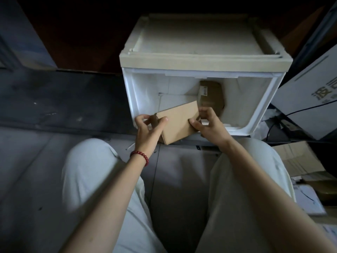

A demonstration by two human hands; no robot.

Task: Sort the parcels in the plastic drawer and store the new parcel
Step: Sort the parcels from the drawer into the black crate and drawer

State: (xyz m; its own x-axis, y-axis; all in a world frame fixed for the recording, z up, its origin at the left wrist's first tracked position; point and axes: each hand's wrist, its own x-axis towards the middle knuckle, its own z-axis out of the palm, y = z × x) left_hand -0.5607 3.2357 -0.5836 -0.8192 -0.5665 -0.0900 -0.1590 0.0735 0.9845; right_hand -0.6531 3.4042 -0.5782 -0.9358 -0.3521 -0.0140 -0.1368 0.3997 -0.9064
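In plastic drawer [145,92]: brown parcel [213,92] at back; left hand [145,130], right hand [211,125] fingers [206,111] grip carton [178,121].

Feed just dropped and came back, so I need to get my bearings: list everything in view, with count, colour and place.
drawer: one, white plastic, open, ahead of the knees
cardboard box: one, plain brown, tilted over the drawer's front edge
labelled parcel: one, brown with a white label, inside the drawer at back right
large carton: one, white with dark print, right of the drawer
flat cardboard: at least one piece, brown, floor at lower right
cable: one, black, across the large carton
bracelet: one, red beads, left wrist
trousers: pale, both legs
left hand: pinches the box's left end
right hand: grips its right end
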